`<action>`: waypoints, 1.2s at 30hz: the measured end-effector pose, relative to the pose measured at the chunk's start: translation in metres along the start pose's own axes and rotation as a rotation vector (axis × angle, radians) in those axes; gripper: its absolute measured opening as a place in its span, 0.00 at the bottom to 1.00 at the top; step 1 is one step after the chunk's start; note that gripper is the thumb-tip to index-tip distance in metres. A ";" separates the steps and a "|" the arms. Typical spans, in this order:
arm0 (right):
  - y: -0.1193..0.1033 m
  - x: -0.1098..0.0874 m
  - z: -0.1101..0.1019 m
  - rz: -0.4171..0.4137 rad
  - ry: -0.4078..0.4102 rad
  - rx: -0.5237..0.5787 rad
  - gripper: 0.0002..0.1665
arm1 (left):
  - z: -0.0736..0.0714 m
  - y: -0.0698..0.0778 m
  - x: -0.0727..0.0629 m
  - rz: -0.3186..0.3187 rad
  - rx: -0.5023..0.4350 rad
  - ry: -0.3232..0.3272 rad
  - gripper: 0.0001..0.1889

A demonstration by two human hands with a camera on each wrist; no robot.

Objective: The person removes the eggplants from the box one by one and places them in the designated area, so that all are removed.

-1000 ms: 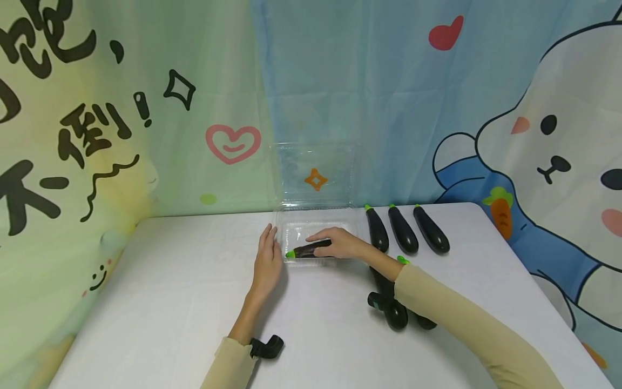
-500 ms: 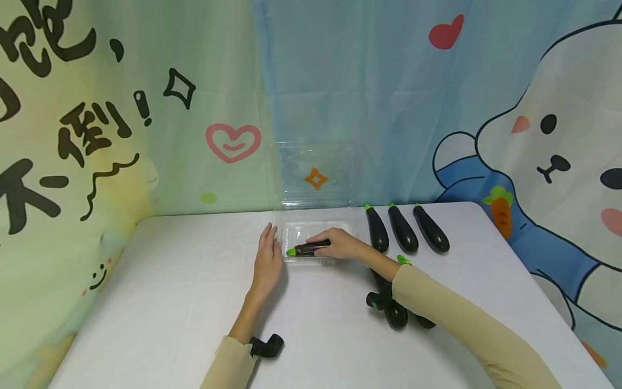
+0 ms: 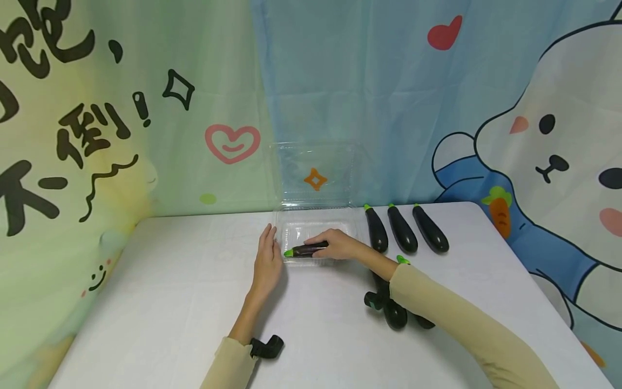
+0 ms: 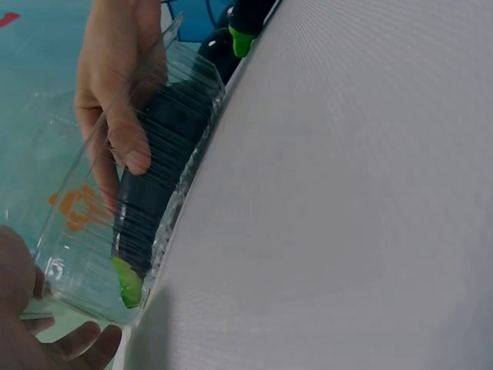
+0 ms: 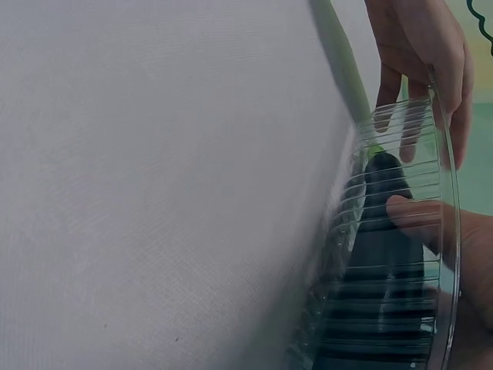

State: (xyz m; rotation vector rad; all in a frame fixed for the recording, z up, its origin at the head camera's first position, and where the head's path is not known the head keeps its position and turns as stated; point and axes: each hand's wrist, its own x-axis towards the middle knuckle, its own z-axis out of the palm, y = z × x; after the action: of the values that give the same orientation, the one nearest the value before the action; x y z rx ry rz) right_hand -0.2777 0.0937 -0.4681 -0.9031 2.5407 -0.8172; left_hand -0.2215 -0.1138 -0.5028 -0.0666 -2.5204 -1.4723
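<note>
A clear plastic clamshell box (image 3: pixel 316 222) stands near the table's back edge, its lid (image 3: pixel 291 162) raised against the curtain. Inside its near side lies a dark eggplant (image 3: pixel 303 250) with a green stem end pointing left. My right hand (image 3: pixel 340 244) grips this eggplant from above, thumb on the near side, as the left wrist view also shows through the ribbed wall. The eggplant's blunt end is hidden by the hand in the head view. My left hand (image 3: pixel 269 265) rests with straight fingers against the box's left end; its fingers (image 5: pixel 410 146) show outside the wall in the right wrist view.
Three eggplants (image 3: pixel 402 229) lie in a row right of the box. Nearer, more eggplants (image 3: pixel 396 314) lie partly hidden beneath my right forearm. A printed curtain (image 3: pixel 316 81) hangs behind the white table (image 3: pixel 170 297).
The right hand and the eggplant it grips have shifted very slightly within the box. My left hand stays in place against the box's left end.
</note>
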 end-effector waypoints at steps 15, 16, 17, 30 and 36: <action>-0.013 -0.020 -0.023 -0.047 0.125 -0.100 0.26 | 0.001 0.001 0.000 -0.016 -0.003 -0.006 0.24; -0.013 -0.022 -0.024 -0.060 0.129 -0.112 0.26 | 0.001 0.001 0.000 -0.018 -0.001 -0.006 0.24; -0.014 -0.024 -0.025 -0.070 0.131 -0.126 0.26 | 0.000 0.001 0.000 -0.015 0.001 -0.004 0.24; -0.024 -0.061 -0.031 -0.098 0.183 -0.137 0.27 | 0.002 0.001 0.000 0.003 -0.003 0.010 0.24; -0.023 -0.070 -0.030 -0.081 0.184 -0.105 0.27 | 0.001 0.000 -0.001 -0.007 0.005 0.005 0.24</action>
State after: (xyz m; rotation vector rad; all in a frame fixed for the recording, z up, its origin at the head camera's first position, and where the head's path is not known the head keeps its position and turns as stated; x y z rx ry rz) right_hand -0.2284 0.1375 -0.4227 -1.0117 2.7437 -0.8326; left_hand -0.2211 -0.1127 -0.5036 -0.0535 -2.5232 -1.4665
